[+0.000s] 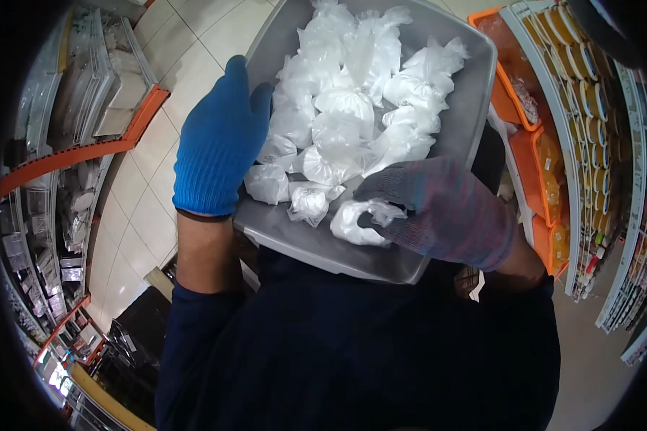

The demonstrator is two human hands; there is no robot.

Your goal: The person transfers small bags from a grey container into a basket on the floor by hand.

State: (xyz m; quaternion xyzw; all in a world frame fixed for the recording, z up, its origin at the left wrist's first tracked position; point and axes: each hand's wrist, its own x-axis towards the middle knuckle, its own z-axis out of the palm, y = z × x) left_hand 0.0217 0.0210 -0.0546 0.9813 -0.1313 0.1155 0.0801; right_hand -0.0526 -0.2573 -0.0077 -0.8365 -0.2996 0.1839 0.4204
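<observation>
A grey plastic tub [309, 253] holds many knotted clear bags of white contents [343, 108]. My left hand [223, 140], in a blue knit glove, rests along the tub's left rim with the thumb apart from the fingers and nothing in its grasp. Near the tub's front right corner, my right hand [442, 212], in a grey and reddish glove, pinches the knotted top of one white bag [358, 223]. That bag lies low at the front of the tub, beside a smaller bag [310, 204].
Shelves with an orange edge [147, 118] and packaged goods stand at the left. On the right are orange bins [543, 176] and racks of hanging goods [564, 79]. Pale floor tiles [140, 208] show at the left, and a black object [140, 323] is at the lower left.
</observation>
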